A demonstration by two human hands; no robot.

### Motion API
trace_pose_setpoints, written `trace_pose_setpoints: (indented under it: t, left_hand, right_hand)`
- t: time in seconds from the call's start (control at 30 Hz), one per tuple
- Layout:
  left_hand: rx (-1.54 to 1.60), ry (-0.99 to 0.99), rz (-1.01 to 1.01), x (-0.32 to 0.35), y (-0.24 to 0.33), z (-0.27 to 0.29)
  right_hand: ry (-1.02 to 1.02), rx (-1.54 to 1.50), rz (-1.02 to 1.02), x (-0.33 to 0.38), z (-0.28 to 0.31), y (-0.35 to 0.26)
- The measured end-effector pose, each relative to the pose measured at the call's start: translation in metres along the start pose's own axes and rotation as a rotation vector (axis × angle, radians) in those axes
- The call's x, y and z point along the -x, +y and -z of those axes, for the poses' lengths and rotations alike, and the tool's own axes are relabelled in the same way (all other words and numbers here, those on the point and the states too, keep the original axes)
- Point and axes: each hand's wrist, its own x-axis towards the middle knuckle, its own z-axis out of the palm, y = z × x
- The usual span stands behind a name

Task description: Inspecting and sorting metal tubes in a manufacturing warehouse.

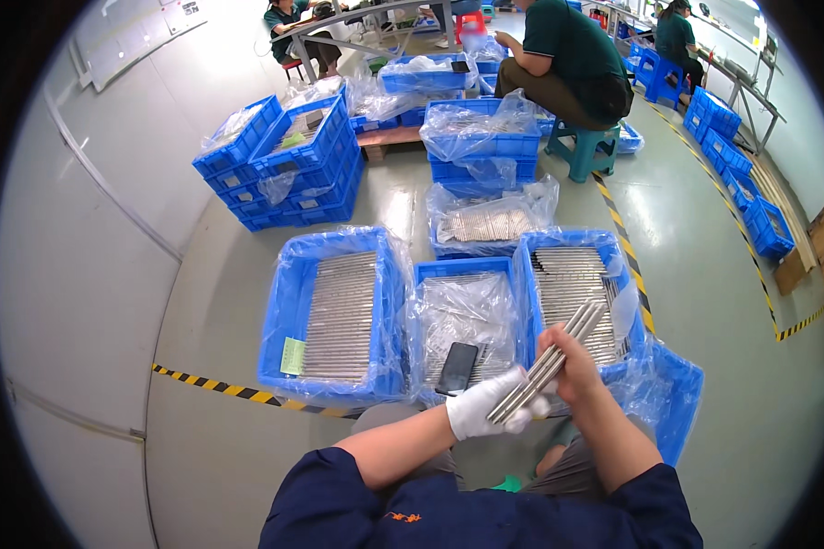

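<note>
A small bundle of shiny metal rods [558, 352] slants between my hands, over the gap between the middle and right bins. My left hand [485, 404], in a white glove, is closed round the lower end of the bundle. Bare, my right hand [569, 366] grips the same rods higher up. Just ahead, the right blue bin [527, 302] holds rows of similar rods [568, 284]. The left blue bin [284, 274] carries a long stack of rods [341, 311] and a green label. In the middle bin [462, 266], plastic film covers rods, and a black phone [458, 368] lies on top.
Stacked blue bins [293, 188] stand far left, and more film-covered bins [481, 142] lie straight ahead. A person [572, 59] sits on a green stool [584, 151]; others work farther back. Another blue bin [682, 403] is by my right arm. Striped tape [238, 392] marks the floor.
</note>
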Motion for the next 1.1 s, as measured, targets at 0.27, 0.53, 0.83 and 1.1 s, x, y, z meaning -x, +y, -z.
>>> trace_pose_setpoints:
  t: [0.27,0.53,0.83,1.1]
  left_hand:
    - [0.242,0.396,-0.293,-0.013,-0.004,0.011]
    - [-0.354,-0.001,0.026,-0.011,-0.02,0.004]
    - [-0.604,0.429,-0.23,0.009,0.016,0.004]
    - [-0.704,0.518,-0.255,0.011,0.024,-0.006]
  right_hand:
    - [0.083,0.46,0.41,0.014,-0.015,0.015]
    - [-0.082,0.493,-0.039,0.012,-0.009,0.004]
    - [0.29,0.121,-0.12,-0.002,0.024,-0.026]
    - [0.049,1.091,0.073,0.002,0.028,0.019]
